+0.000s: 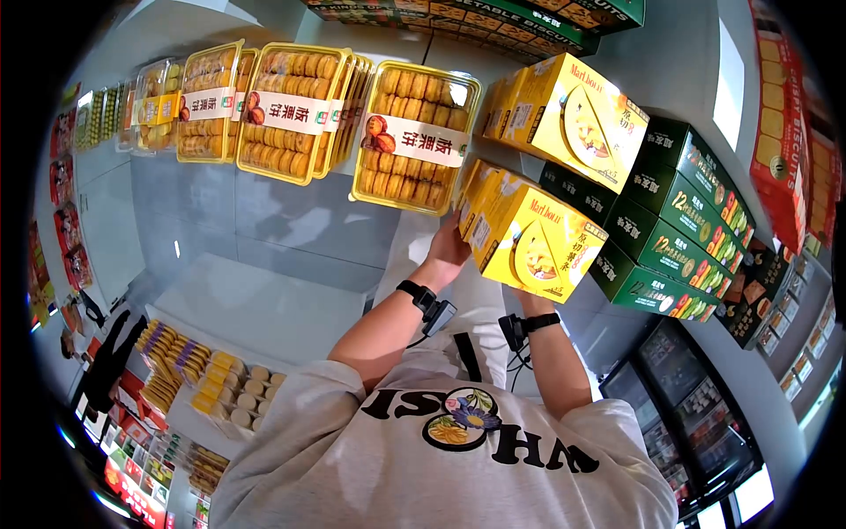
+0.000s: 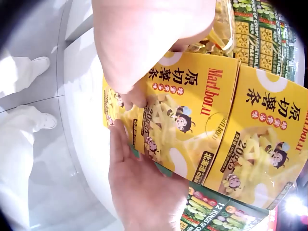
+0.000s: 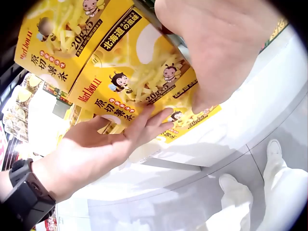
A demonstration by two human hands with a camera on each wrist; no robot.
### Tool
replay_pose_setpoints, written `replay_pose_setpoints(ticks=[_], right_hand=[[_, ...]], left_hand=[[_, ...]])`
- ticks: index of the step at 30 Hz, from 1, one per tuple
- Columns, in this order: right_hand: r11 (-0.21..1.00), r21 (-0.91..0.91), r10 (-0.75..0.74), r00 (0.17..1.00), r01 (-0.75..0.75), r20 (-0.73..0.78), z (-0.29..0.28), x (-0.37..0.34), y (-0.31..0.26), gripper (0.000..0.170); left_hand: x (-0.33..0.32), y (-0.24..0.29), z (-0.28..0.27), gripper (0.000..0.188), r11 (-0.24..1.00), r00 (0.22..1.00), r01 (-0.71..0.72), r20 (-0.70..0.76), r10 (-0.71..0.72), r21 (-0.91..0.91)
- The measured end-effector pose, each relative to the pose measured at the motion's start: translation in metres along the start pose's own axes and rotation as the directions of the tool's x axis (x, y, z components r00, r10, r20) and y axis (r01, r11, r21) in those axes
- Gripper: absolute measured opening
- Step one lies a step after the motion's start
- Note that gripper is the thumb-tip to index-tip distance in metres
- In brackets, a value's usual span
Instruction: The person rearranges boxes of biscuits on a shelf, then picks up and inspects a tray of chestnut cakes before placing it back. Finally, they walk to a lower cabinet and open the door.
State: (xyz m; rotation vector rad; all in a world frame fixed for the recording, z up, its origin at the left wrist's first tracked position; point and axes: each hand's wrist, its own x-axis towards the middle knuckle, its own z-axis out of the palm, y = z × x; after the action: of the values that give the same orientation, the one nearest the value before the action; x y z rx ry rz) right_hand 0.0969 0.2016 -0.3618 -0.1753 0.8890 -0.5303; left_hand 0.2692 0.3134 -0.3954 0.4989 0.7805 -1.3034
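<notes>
One yellow box [image 1: 544,250], just beside green boxes [image 1: 667,236], is touched from opposite sides by the left hand [image 3: 103,147], fingers extended and slightly spread, and the right hand [image 2: 144,185], straight fingers pressed together.

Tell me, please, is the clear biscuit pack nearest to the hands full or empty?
The pack is full: biscuits show above and below its label.

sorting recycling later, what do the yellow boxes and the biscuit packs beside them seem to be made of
The yellow boxes look like smooth printed cardboard: flat panels, crisp folded edges. The biscuit packs look like thin, shiny plastic: see-through, with glare; the gold-coloured rims probably are too.
</notes>
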Motion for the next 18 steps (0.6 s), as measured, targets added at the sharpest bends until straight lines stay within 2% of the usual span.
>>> replay_pose_setpoints(ticks=[2,3,6,7,10,12,14,16,18], right_hand=[[0.989,-0.144,0.028,0.999,-0.023,0.029,-0.020,0.024,0.007,0.039],[0.976,-0.215,0.043,0.999,-0.046,-0.016,-0.022,0.032,0.008,0.038],[0.989,-0.134,0.054,0.998,-0.055,-0.013,-0.018,0.042,0.005,0.039],[0.993,-0.083,0.074,0.995,-0.079,-0.065,-0.011,0.043,0.003,0.039],[0.995,-0.067,0.080,0.996,-0.078,0.033,0.003,0.048,-0.006,0.037],[0.904,-0.422,-0.030,0.995,0.067,0.094,-0.010,0.057,-0.001,0.037],[0.988,-0.136,0.061,0.997,-0.066,-0.037,-0.020,0.063,-0.005,0.037],[0.889,-0.454,-0.020,0.997,0.053,0.079,-0.022,0.064,-0.007,0.037],[0.881,-0.469,-0.031,0.996,0.067,0.084,-0.016,0.058,-0.010,0.038]], left_hand=[[-0.001,0.004,0.014,0.042,0.999,0.999,-0.045,0.018,0.045,0.004],[-0.001,0.005,0.020,0.040,0.998,0.998,-0.058,0.007,0.058,0.011],[0.008,0.006,0.024,0.037,0.997,0.997,-0.079,0.010,0.079,0.004],[0.012,0.005,0.023,0.036,0.996,0.996,-0.084,0.017,0.084,-0.003],[0.017,0.003,0.024,0.042,0.994,0.991,-0.113,0.073,0.112,0.008],[0.017,0.003,0.031,0.042,0.991,0.990,-0.129,0.064,0.126,0.042],[0.014,0.004,0.040,0.042,0.988,0.989,-0.142,0.060,0.138,0.067],[0.012,0.005,0.045,0.043,0.984,0.987,-0.156,0.061,0.151,0.085],[0.006,0.006,0.053,0.044,0.980,0.987,-0.160,0.036,0.157,0.116]])
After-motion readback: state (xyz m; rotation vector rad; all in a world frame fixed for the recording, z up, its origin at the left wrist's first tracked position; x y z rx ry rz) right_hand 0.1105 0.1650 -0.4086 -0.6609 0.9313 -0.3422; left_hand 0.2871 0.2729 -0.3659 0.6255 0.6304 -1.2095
